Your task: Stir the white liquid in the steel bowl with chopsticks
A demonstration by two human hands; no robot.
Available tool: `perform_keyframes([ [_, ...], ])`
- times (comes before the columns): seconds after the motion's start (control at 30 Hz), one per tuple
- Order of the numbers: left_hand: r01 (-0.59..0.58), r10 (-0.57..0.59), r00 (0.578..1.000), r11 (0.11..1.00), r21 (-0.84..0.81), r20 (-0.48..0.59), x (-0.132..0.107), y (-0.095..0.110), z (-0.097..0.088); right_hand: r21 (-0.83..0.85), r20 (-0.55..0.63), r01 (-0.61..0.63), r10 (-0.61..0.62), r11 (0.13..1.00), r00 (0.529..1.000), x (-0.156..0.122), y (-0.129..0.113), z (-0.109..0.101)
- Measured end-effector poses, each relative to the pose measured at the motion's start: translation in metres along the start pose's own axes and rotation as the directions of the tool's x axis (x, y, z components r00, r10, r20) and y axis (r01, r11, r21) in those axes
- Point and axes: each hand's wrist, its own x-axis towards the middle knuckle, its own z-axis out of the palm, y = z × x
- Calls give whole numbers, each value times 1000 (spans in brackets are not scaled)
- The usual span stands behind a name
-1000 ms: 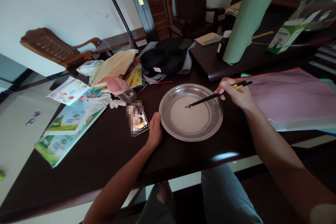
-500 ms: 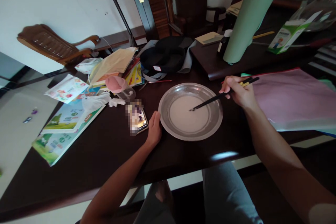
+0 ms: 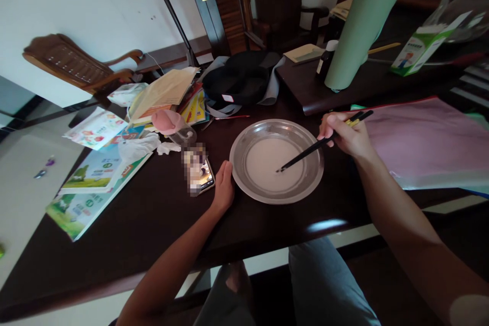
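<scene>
A round metal dish (image 3: 239, 183) holds a whitish liquid (image 3: 263, 165). My right hand (image 3: 344, 135), above the dish's right side, grips a pair of black chopsticks (image 3: 305, 153) with yellowish markings near the top. Their tips dip into the liquid near its middle. Against the dish's left rim lies my left hand (image 3: 224, 188), its visible fingers stretched out along the edge and its thumb hidden. Just left of that hand is a phone (image 3: 206, 178) with a lit, partly blurred screen.
A pink-lidded clear bottle (image 3: 168, 121), crumpled tissues (image 3: 168, 148) and booklets (image 3: 91, 198) lie left. Behind the dish is a black bag (image 3: 237, 79). A green thermos (image 3: 357, 35), a small dark bottle (image 3: 325, 63) and a pink folder (image 3: 424, 142) are right.
The chopstick tips have shifted slightly toward me in the liquid, and the sticks slope more steeply. My left hand and the dish keep their places.
</scene>
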Motion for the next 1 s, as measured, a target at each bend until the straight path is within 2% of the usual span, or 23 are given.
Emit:
perform_keyframes([
  [0.07,1,-1,1000,1000,5,0,0,0,0,-20,106,-53,55,998,993,-2,-1,3],
  [0.13,-1,1,1000,1000,11,-5,0,0,0,-75,150,-68,79,995,985,-3,-2,5],
  [0.23,-5,5,1000,1000,15,-12,-1,1,0,-114,52,-10,16,993,998,-1,-2,4],
  [0.33,-5,6,1000,999,35,-23,-1,3,1,-63,-58,27,-31,998,998,1,-1,0],
  [0.43,-6,8,1000,998,56,-20,-1,5,1,-21,21,-8,8,1000,1000,0,-1,1],
  [0.53,-17,18,1000,998,64,-12,-1,6,1,-70,132,-45,54,997,990,-3,-3,5],
  [0.63,-17,18,1000,998,66,-20,-1,7,2,-88,73,-17,23,996,997,-2,-2,5],
  [0.73,-18,20,999,997,77,-25,-1,9,3,-22,-19,34,-35,999,999,0,0,1],
  [0.8,-29,31,999,996,84,-23,-1,10,3,5,11,20,-20,1000,1000,0,0,1],
  [0.9,-34,35,999,996,77,-14,-2,10,3,-47,113,-47,52,998,992,-2,-2,5],
  [1.0,-30,31,999,998,61,-10,-1,7,2,-99,80,-48,56,994,995,-2,-4,8],
])
